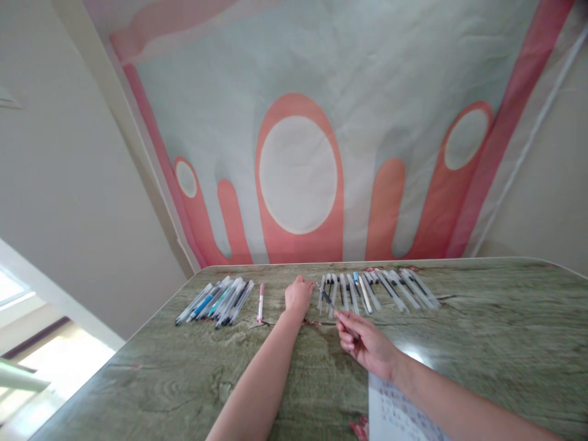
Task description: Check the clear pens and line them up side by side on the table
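Observation:
My right hand (367, 344) grips a dark pen (325, 296) between thumb and fingers. The pen slants up and left, and its far end comes close to my left hand (298, 295). My left hand is low over the table, fingers curled together; what they hold, if anything, is too small to make out. Just right of the pen begins a row of clear and white pens (397, 289) lying side by side, several with black parts and one with a blue cap. Left of my left hand, a pink and white pen (261, 303) lies alone.
A pile of pens (220, 300) with clear, blue, teal and black parts lies on the left of the wood-patterned table (174, 380). A sheet with handwriting (399, 410) lies under my right forearm. Behind the table's far edge hangs a grey and pink backdrop (298, 245).

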A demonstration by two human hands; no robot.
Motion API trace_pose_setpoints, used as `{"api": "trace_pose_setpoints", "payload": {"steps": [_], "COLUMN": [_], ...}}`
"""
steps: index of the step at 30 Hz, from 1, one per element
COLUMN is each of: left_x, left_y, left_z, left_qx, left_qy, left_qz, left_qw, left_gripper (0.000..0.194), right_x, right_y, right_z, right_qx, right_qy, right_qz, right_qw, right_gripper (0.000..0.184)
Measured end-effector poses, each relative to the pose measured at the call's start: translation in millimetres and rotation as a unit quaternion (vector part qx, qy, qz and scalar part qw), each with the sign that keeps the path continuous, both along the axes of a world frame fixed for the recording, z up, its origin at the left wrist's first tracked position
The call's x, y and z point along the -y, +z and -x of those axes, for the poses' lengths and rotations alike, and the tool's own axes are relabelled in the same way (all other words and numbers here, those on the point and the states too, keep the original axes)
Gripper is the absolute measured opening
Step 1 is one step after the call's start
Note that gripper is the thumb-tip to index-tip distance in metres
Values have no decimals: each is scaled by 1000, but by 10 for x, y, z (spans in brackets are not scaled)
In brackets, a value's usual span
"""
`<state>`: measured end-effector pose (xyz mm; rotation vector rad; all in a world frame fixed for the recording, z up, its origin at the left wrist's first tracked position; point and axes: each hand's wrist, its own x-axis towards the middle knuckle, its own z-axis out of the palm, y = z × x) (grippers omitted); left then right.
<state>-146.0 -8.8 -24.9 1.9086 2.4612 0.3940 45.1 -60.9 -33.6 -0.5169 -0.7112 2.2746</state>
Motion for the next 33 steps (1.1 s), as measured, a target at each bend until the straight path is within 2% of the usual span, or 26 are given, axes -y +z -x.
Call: {"api": "trace_pose_setpoints", "payload": {"steps": [6,14,23,28,33], "left_x": [-41,-32,-65,-18,4], "left_y": [-23,6,-49,-39,-69], "left_z": [-10,-37,11,54,137], "left_qx": [-15,32,10,57,137], "left_qy": [-8,9,-11,-17,-30], "left_qz": [2,4,-15,-41,-111], "left_qw": [1000,999,1000,997,984], "left_gripper": [38,36,40,42,36], "right_x": [9,20,14,12,10], "right_y": [8,29,-3,5,5], "right_z": [-1,-4,-7,-8,-8], "right_qx": [1,7,-6,-7,-14], "right_qy": [3,5,8,6,8], "right_qz": [-3,-6,-3,4,12], "right_qw": [1000,1000,1000,1000,1000], "right_gripper": [15,15,12,12,11]}}
